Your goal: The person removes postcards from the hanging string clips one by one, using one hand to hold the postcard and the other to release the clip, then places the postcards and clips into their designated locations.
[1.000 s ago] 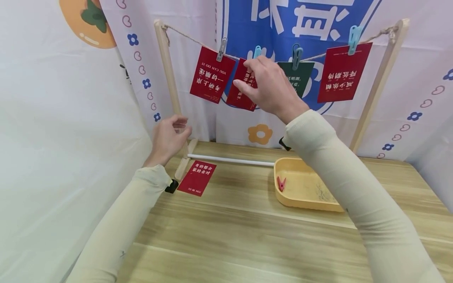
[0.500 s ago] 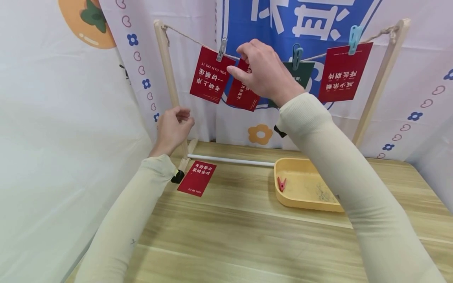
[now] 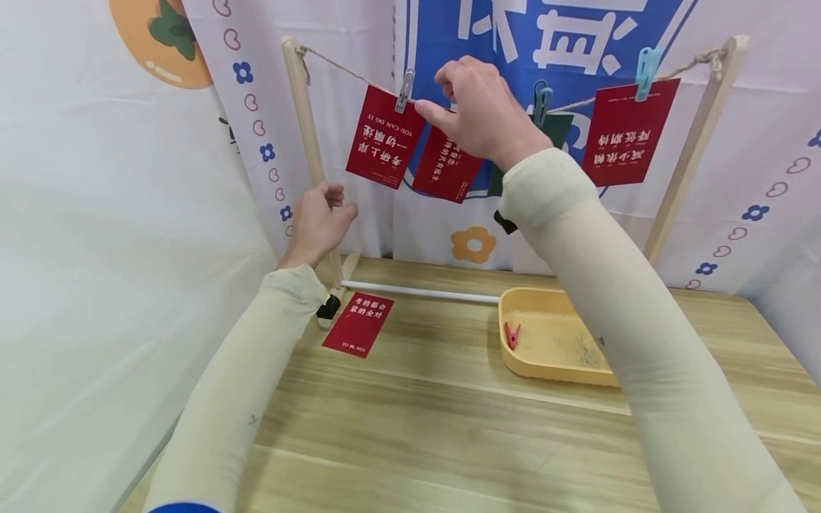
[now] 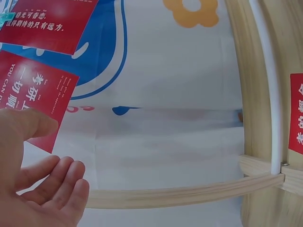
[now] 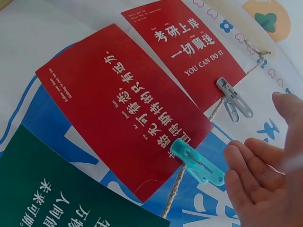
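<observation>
My right hand (image 3: 490,114) is raised at the twine line, fingers loosely bent around nothing. In the right wrist view its fingertips are close to a teal clothespin (image 5: 196,161) that clips a red card (image 5: 123,109) to the twine. A grey clothespin (image 5: 234,100) holds another red card (image 5: 184,47) beside it. In the head view the right hand covers the top of the middle red card (image 3: 447,167) and its clothespin. My left hand (image 3: 318,222), also holding nothing, is by the left wooden post (image 3: 304,117), below and left of the first red card (image 3: 387,137).
A green card (image 3: 556,130) and a further red card (image 3: 631,132) hang to the right. On the table (image 3: 410,413) lie a loose red card (image 3: 358,325) and a yellow tray (image 3: 558,372) with a pink clothespin (image 3: 512,335). A white rod (image 3: 423,291) runs along the stand's base.
My right hand has shifted left and up from the middle card's clothespin, toward the grey one. The left hand has risen slightly along the post. All the cards stay hanging.
</observation>
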`<act>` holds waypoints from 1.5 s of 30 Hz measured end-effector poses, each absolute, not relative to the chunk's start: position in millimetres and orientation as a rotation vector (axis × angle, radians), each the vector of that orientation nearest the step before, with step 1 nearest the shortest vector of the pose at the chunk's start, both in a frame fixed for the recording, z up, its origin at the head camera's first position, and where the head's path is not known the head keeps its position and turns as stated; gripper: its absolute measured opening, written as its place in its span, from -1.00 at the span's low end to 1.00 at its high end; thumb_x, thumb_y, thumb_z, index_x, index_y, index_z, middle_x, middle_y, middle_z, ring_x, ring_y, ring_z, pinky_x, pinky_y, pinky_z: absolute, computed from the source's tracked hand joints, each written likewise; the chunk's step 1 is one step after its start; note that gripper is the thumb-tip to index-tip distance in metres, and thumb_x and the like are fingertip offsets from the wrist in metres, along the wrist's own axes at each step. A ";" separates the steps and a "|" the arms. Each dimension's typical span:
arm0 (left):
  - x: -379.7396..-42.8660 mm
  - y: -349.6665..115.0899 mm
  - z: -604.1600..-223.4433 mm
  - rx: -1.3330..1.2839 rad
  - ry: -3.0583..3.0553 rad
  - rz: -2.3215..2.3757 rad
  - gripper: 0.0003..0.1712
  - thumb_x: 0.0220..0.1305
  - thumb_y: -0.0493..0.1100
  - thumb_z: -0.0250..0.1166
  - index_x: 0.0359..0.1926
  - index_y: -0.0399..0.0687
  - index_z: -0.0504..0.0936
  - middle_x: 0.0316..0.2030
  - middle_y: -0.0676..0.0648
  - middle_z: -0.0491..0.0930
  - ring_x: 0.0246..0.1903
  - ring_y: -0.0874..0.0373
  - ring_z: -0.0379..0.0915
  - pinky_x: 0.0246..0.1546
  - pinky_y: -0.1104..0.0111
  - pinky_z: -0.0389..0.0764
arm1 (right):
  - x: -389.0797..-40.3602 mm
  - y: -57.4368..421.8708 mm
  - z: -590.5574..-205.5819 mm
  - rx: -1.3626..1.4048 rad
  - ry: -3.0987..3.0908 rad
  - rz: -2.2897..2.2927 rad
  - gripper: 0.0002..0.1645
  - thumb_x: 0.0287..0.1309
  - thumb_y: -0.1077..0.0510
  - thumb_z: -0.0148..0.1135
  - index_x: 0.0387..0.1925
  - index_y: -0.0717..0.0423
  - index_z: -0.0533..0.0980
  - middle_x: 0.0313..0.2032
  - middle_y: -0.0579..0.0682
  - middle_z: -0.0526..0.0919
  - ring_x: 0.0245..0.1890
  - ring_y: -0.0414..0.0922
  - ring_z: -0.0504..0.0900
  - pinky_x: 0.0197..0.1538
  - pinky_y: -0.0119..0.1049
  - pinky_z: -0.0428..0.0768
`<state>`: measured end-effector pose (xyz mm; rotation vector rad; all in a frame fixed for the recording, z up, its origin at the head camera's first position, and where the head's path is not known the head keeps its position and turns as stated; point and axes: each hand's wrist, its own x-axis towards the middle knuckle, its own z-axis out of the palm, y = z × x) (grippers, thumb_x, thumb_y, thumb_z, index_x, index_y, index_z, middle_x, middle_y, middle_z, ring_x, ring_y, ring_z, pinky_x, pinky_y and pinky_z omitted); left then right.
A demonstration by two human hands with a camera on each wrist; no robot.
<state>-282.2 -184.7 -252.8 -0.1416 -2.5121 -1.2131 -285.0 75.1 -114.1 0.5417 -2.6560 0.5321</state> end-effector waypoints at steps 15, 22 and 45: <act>-290.9 -171.4 -238.5 -0.068 -2.594 -1.226 -0.21 0.46 -0.11 0.24 0.58 -0.27 0.18 0.42 -0.30 0.40 0.42 -0.15 0.36 0.39 0.04 0.55 | -295.9 57.3 -102.0 0.490 -2.760 0.497 -0.18 0.51 -0.29 0.08 0.61 -0.06 0.21 0.48 -0.01 0.38 0.46 -0.09 0.39 0.50 -0.06 0.52; -300.3 -164.4 -236.8 -0.039 -2.516 -1.298 -0.32 0.50 -0.13 0.21 0.52 -0.28 0.28 0.38 -0.27 0.46 0.38 -0.08 0.40 0.37 0.13 0.57 | -301.1 54.2 -95.7 0.416 -2.790 0.452 -0.27 0.56 -0.25 -0.01 0.57 -0.03 0.26 0.43 0.03 0.43 0.43 -0.09 0.45 0.49 -0.08 0.54; -312.7 -166.8 -235.1 0.062 -2.350 -1.561 -0.53 0.60 -0.11 0.18 0.41 -0.12 0.48 0.30 -0.18 0.57 0.32 0.04 0.55 0.36 0.28 0.61 | -313.5 37.7 -81.2 0.350 -2.925 0.542 -0.31 0.59 -0.25 -0.12 0.59 -0.14 0.25 0.43 -0.02 0.53 0.38 -0.05 0.59 0.43 -0.04 0.59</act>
